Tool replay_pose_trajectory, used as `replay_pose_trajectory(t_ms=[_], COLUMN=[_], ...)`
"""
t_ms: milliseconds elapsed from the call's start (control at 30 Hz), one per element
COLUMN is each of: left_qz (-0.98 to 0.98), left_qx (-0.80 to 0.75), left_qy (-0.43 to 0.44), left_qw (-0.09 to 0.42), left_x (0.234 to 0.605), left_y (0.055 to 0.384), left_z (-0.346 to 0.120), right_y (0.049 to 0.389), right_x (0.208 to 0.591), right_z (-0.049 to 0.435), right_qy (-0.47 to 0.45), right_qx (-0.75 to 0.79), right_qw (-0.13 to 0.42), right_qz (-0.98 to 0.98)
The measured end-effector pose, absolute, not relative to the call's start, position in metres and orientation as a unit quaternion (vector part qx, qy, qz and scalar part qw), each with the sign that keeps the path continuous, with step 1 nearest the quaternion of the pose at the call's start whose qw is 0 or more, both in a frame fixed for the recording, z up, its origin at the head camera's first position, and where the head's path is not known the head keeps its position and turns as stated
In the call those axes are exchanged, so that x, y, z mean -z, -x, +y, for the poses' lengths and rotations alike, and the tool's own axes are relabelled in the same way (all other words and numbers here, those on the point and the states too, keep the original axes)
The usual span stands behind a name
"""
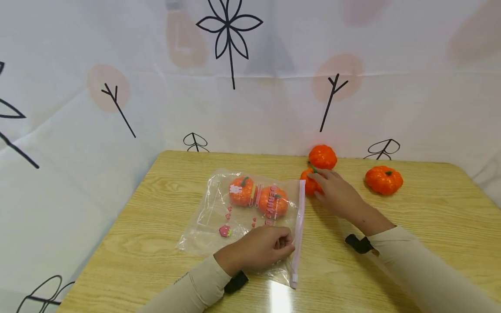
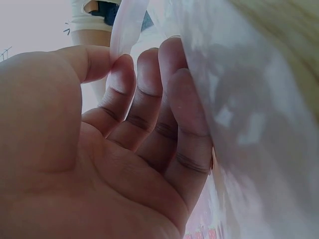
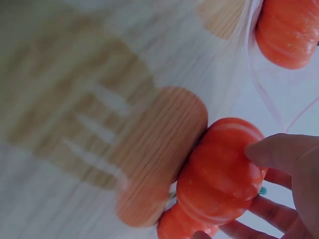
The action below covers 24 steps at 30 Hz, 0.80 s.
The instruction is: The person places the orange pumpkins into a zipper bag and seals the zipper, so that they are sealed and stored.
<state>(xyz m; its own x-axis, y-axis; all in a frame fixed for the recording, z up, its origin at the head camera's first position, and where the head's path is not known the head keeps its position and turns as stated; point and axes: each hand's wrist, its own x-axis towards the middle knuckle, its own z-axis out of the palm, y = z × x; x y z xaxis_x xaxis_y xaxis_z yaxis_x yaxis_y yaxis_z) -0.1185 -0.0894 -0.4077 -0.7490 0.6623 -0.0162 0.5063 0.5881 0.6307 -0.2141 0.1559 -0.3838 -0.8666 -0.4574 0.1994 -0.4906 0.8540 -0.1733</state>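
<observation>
A clear plastic zip bag [image 1: 213,213] with a pink zip edge lies on the table, with two small orange pumpkins [image 1: 241,196] inside. My left hand [image 1: 266,248] pinches the bag's zip edge between thumb and a fingertip, as the left wrist view shows at the pink strip [image 2: 124,30]. My right hand [image 1: 336,193] holds another orange pumpkin [image 3: 219,174] just beyond the bag's mouth, thumb on one side and fingers on the other. That pumpkin's green stem shows between the fingers. Part of it is hidden by the hand in the head view.
Behind the held pumpkin sits another pumpkin [image 1: 322,157], near the table's back edge. One more pumpkin [image 1: 384,180] stands to the right on the wooden table [image 1: 156,208]. A white patterned cloth [image 1: 274,113] hangs behind and at the left.
</observation>
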Motion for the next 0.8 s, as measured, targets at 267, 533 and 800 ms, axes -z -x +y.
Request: replay_pose_trajectory(t_ms=[267,533,800], left_qz=[0.882,0.883,0.884], left_qx=[-0.307,-0.303,-0.305], left_qy=[-0.333,-0.338,-0.332], left_qw=[0.126,0.122,0.121], left_x=[0.409,0.412,0.411], left_y=[0.119,0.120,0.120], left_z=[-0.090,-0.089,-0.090], right_y=[0.195,0.181,0.176], right_x=[0.386,0.384,0.389], right_z=[0.160,0.164,0.167], right_qy=[-0.244,-0.228,-0.235], right_qx=[-0.097,-0.098,-0.115], right_qw=[0.107,0.085,0.092], right_qz=[-0.959,-0.965,-0.961])
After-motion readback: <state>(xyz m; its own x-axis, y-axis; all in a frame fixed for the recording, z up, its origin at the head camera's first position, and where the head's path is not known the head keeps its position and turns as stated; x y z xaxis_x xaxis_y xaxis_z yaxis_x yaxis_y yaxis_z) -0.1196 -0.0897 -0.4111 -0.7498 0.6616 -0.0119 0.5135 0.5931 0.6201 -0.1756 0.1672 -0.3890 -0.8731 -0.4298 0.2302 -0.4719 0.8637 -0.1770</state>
